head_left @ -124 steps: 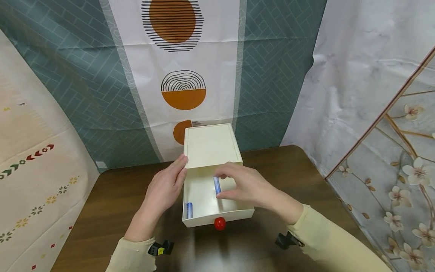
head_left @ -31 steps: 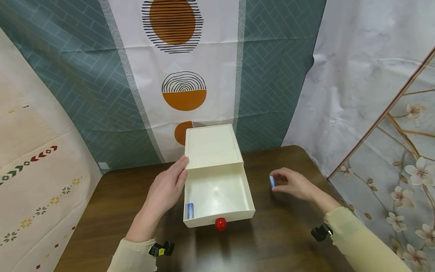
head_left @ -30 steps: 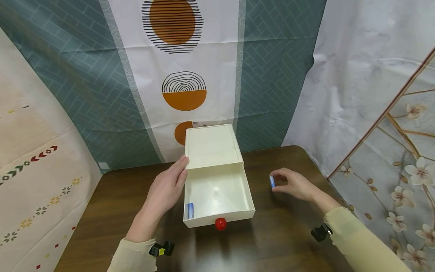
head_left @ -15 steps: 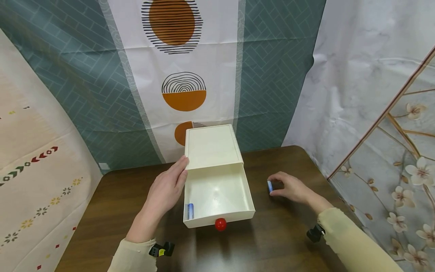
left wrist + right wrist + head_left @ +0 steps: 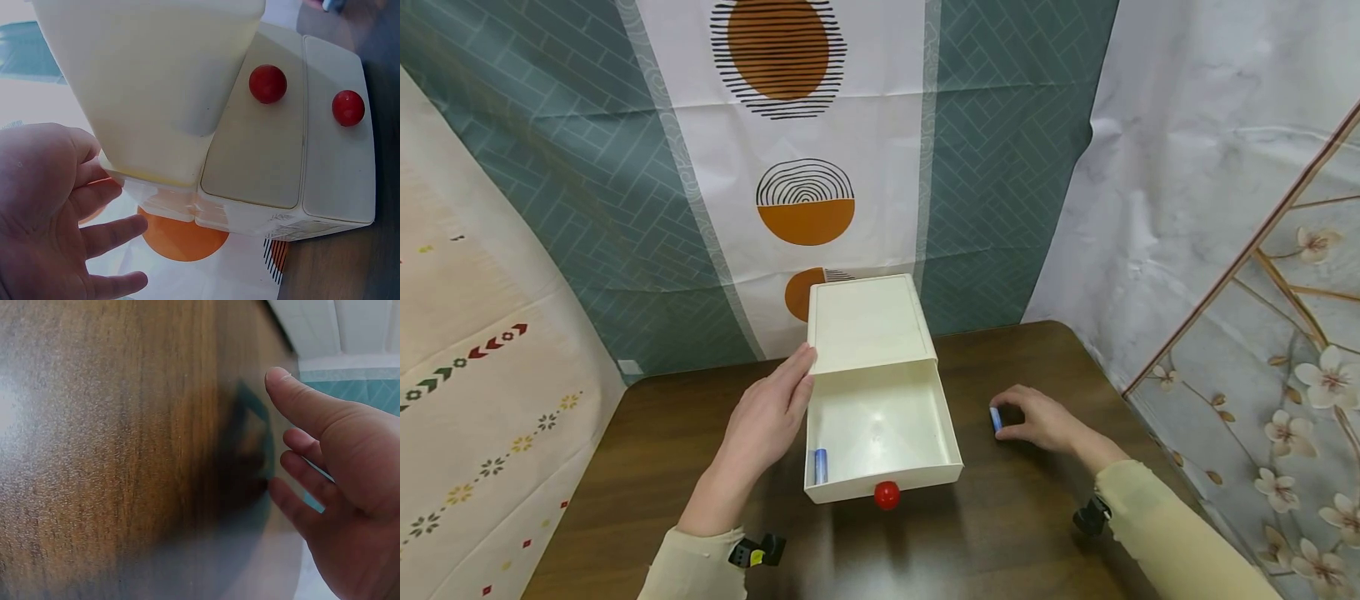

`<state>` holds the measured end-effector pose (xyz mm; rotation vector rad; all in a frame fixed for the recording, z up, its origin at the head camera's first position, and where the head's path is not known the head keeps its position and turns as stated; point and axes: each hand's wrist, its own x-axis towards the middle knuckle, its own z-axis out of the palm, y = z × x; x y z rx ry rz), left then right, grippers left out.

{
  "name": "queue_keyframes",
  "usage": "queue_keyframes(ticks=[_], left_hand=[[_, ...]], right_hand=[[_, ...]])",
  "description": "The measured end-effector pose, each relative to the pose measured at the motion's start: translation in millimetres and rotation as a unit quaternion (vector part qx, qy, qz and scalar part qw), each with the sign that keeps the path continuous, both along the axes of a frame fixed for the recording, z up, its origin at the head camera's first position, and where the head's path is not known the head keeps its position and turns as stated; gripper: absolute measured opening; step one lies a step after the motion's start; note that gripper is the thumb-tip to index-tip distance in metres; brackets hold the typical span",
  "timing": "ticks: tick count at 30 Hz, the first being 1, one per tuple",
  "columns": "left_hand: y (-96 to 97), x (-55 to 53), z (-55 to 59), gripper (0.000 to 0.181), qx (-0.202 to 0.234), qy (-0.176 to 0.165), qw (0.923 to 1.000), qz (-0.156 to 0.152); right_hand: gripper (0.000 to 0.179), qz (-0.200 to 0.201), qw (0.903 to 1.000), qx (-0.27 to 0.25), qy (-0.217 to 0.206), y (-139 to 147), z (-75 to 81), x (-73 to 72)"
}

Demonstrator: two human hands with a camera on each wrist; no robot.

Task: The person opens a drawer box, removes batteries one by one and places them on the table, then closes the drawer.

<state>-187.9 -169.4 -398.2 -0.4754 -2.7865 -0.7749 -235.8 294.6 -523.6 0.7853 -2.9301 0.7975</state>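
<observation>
A cream mini drawer unit (image 5: 872, 325) stands at the back of the table, its top drawer (image 5: 917, 433) pulled out. One blue battery (image 5: 821, 466) lies in the drawer's front left corner. My left hand (image 5: 767, 412) rests on the unit's left side with fingers extended; in the left wrist view the hand (image 5: 56, 206) has its fingers spread. To the right of the unit, my right hand (image 5: 1037, 419) pinches another blue battery (image 5: 996, 419) by its ends, low over the table. In the right wrist view the hand (image 5: 350, 469) hides that battery.
Two closed drawers with red knobs (image 5: 267, 84) sit below the pulled-out one. Its own red knob (image 5: 887, 495) projects at the front. The dark wooden table (image 5: 985, 533) meets a patterned curtain (image 5: 1000, 208) at the back and hanging cloths on both sides.
My right hand has carried a battery out of the drawer to the table on the right. Over the last second it has dropped slightly lower and nearer. The left hand stays put.
</observation>
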Motion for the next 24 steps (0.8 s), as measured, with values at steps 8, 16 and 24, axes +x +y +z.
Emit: queue_keyframes(ticks=[8,16,24], left_hand=[[0.5,0.0,0.4,0.056,0.002,-0.005,1.0,0.003],[0.6,0.1,0.0,0.056,0.001,-0.004,1.0,0.003],[1.0,0.3,0.7,0.056,-0.001,-0.002,1.0,0.003]], right_hand=[[0.046,-0.002,0.9999,0.012,-0.005,0.9,-4.8,-0.5],[0.045,0.002,0.9998,0.021,-0.006,0.5,-5.6,1.3],[0.045,0.006,0.9997,0.021,-0.007,0.6,-6.5,0.2]])
